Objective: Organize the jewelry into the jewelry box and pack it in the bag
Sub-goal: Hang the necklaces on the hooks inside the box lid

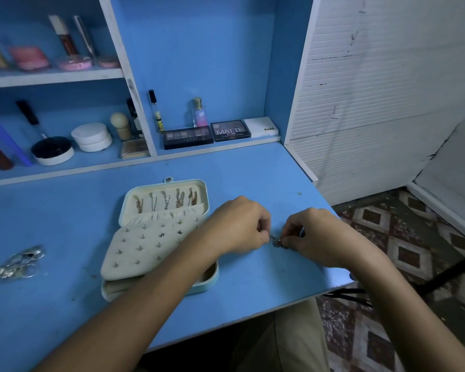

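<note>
Item in hand: one small silver piece (pixel 276 242), kind too small to tell, held just above the counter (pixel 73 210) right of the jewelry box (pixel 159 237). My left hand (pixel 239 224) pinches one end with curled fingers; my right hand (pixel 310 233) pinches the other end. Both hands sit close together, almost touching.

Step in hand, as I judge it: working or opening the piece so it can be seated in the box. To do it well, I keep the pinch light and close to the joint, hold the piece low over the counter so it cannot roll off the near right edge if it slips, then carry it left to a free spot on the panel.

Jewelry box: open, lid lying flat on its far side.
- Lid compartment (pixel 167 200): several chains hanging in a row, gold and silver.
- Cream stud panel (pixel 145 245): tilted over the base, many small studs set in rows.
- Base tray beneath: mostly hidden; contents cannot be told.

Loose stock: a heap of silver rings (pixel 18 263) at the far left of the counter, well apart from the box, not yet sorted.

Bag: not in view.
</note>
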